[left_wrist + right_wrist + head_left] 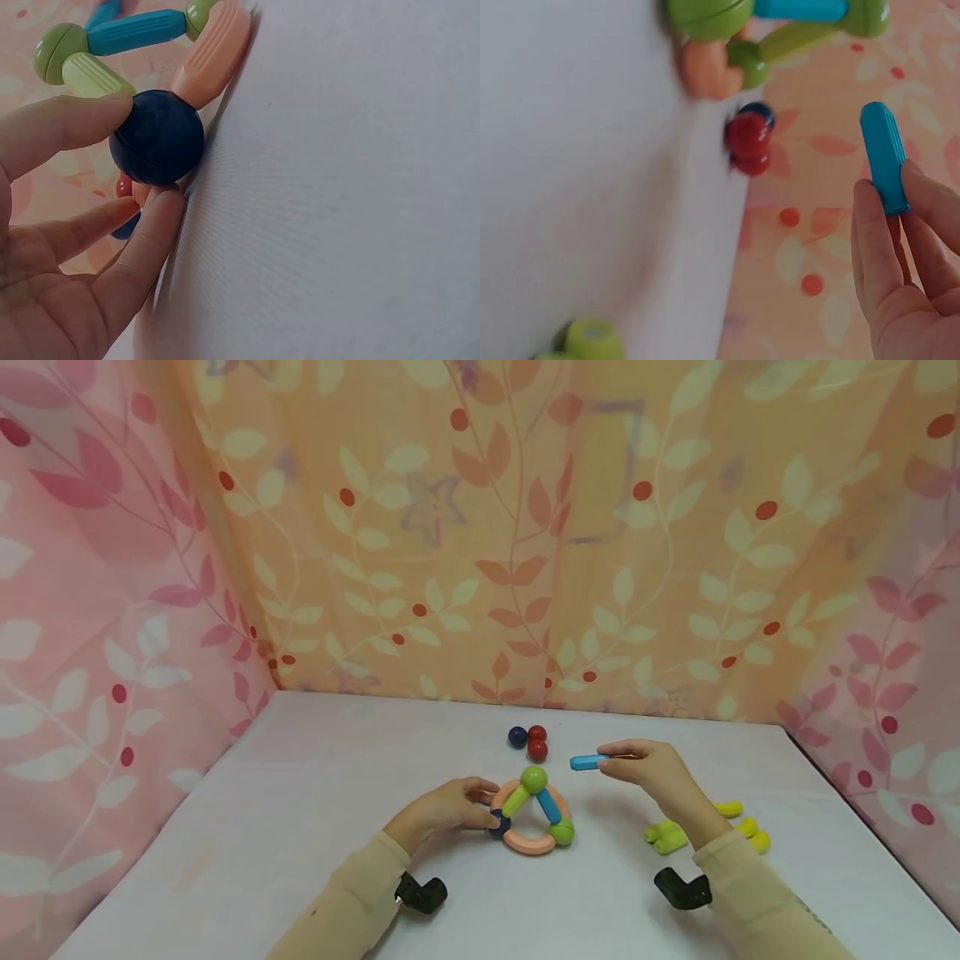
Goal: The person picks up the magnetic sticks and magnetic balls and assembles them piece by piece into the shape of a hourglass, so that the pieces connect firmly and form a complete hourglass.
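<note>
Head view shows the left hand (450,806) with thumb and fingers pinched on the dark blue ball (499,825) at the near-left corner of a small built figure (534,814) — peach curves, green balls, a blue and a yellow-green rod — which sits on the worktop (300,827) near its middle. The right hand (651,770) hovers just behind and to the right of the figure, fingers closed on one end of a loose blue rod (587,762) held level above the surface.

As I judge it, the joints look light: a squeeze or tug on the dark ball could pull it free or skew the figure, and a rod brought in off-line might knock the top green ball (534,779) away. Three loose balls (528,741) behind could roll if bumped.

White worktop, plain and matte; yellow-green pieces (667,837) lie beside the right forearm. Leaf-patterned cloth — peach behind, pink at both sides — closes in the space.
</note>
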`<state>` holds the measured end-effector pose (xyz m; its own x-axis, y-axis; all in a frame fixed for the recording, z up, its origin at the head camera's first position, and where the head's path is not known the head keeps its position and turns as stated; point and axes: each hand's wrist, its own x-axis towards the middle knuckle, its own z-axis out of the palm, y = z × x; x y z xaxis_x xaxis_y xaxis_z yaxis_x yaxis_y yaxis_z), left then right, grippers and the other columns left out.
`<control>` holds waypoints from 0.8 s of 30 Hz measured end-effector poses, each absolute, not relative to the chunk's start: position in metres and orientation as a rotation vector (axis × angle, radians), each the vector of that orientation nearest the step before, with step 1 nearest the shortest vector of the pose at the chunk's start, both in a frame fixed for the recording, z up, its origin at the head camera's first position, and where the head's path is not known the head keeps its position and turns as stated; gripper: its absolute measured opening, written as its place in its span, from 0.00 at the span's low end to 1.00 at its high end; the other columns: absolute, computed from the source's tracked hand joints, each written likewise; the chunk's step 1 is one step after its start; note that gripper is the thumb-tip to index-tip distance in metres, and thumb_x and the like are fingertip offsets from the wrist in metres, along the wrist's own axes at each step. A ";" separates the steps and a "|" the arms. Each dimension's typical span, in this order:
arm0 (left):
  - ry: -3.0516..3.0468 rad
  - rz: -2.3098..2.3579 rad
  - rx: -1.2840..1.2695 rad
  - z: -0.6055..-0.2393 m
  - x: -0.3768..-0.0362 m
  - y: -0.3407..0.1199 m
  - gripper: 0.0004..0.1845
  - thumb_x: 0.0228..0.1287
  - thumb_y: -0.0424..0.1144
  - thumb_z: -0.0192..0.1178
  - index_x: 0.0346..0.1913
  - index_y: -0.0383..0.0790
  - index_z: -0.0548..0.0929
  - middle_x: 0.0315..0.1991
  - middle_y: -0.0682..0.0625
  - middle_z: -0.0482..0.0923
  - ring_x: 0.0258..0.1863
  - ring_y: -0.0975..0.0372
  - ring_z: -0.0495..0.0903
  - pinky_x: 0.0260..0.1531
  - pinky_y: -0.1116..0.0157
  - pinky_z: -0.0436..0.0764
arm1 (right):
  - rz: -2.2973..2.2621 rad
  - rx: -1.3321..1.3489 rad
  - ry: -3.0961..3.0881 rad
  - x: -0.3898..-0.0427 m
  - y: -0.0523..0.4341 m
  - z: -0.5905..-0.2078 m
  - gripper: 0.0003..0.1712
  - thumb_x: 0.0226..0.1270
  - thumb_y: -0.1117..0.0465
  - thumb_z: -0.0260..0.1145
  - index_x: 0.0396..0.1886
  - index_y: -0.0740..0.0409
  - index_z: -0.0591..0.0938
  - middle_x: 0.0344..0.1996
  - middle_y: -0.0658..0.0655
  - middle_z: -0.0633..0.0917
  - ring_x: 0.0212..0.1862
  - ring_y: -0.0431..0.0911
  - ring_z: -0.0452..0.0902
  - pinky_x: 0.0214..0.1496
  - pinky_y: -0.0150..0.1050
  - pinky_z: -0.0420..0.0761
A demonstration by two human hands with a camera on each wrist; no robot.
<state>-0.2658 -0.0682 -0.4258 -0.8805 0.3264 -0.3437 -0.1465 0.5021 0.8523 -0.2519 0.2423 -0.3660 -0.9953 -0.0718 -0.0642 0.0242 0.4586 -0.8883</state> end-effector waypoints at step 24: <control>2.254 1.383 0.142 -0.426 -0.266 -0.068 0.30 0.54 0.37 0.74 0.62 0.46 0.78 0.59 0.45 0.77 0.46 0.58 0.78 0.56 0.56 0.81 | -1.604 -0.225 2.706 -0.247 0.200 -0.345 0.25 0.65 0.47 0.70 0.56 0.56 0.85 0.56 0.58 0.85 0.61 0.55 0.78 0.67 0.61 0.72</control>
